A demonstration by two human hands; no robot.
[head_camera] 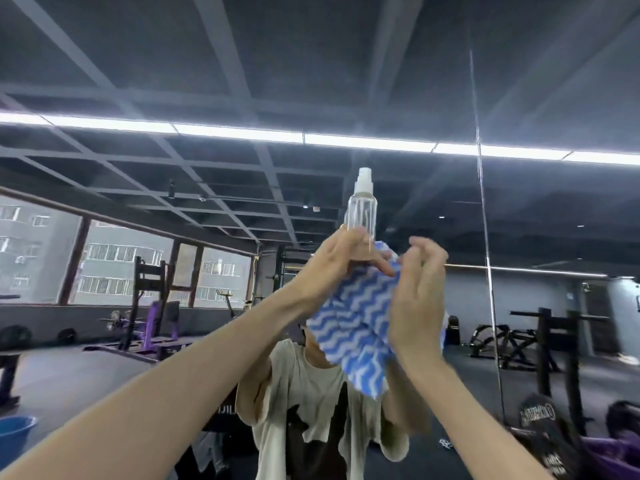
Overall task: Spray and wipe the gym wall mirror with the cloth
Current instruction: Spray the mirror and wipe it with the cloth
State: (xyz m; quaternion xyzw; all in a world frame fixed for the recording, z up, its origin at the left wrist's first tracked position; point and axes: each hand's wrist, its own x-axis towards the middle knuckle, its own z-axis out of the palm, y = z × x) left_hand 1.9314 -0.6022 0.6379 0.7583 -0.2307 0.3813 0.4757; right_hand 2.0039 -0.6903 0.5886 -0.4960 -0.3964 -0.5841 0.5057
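Left hand (337, 259) gripping bottle (362, 213) (upright), cloth (353, 322) beneath

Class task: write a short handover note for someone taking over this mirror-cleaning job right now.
Left hand grips the clear spray bottle, upright, raised before the mirror.
Right hand appears to pinch the top edge of the cloth, which hangs between both hands.
Done: no spray or wipe marks show on the glass.
Left: spray, then wipe.
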